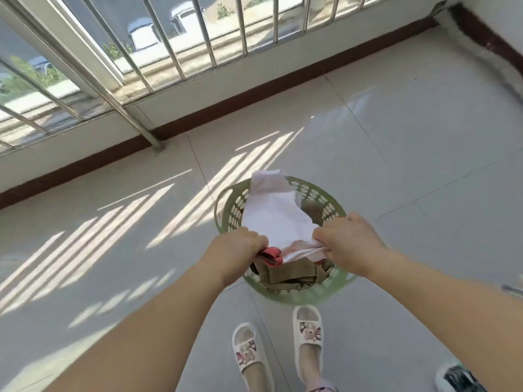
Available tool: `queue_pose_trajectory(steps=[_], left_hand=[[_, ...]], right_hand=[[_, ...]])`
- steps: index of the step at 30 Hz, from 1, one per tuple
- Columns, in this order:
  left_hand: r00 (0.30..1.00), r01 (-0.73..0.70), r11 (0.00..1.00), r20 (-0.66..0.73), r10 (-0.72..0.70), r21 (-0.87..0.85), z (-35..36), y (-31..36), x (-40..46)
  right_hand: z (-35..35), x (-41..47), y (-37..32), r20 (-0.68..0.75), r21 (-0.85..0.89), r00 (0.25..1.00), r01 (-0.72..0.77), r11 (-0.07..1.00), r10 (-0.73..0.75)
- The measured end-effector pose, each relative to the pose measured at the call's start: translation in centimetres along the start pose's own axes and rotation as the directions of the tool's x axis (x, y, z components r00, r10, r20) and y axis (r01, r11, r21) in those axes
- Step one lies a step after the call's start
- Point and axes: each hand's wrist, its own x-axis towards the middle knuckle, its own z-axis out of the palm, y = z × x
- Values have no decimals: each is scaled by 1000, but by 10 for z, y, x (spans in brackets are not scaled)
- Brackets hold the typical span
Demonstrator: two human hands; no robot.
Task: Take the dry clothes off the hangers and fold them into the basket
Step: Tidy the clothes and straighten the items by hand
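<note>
**Operator A:** Where did the white garment [276, 219] lie relative to the fingers?

**Operator B:** Its near edge was stretched between the two hands. The left hand [239, 248] pinched one corner, its fingers curled round the cloth together with a red piece [271, 254]. The right hand [346, 240] pinched the other corner. The rest ran away from the fingers, over the green basket [325, 290].

**Operator A:** Long axis?

**Operator B:** Away from the person, far end pointing toward the railing [181, 52] and draped past the basket's far rim. Both hands were equally near.

**Operator A:** Basket contents?

**Operator B:** Olive-brown clothing [291, 274] lay directly below the fingers. Whether the red piece was part of the white garment could not be determined; probably it was.
</note>
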Motion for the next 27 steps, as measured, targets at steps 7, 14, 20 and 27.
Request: queue_pose_trajectory(steps=[7, 14, 20, 27], left_hand=[[940, 32, 996, 341, -1, -87, 93, -2, 26], [957, 102, 984, 284, -57, -149, 82, -40, 95], [976, 215, 971, 10, -215, -105, 63, -83, 182], [956, 293, 943, 38, -291, -160, 103, -76, 208]], right_hand=[[106, 27, -14, 329, 9, 943, 56, 998, -55], [98, 97, 21, 357, 234, 934, -100, 967, 10], [87, 183, 65, 33, 343, 969, -242, 908, 246], [117, 208, 62, 29, 414, 946, -306, 857, 324]])
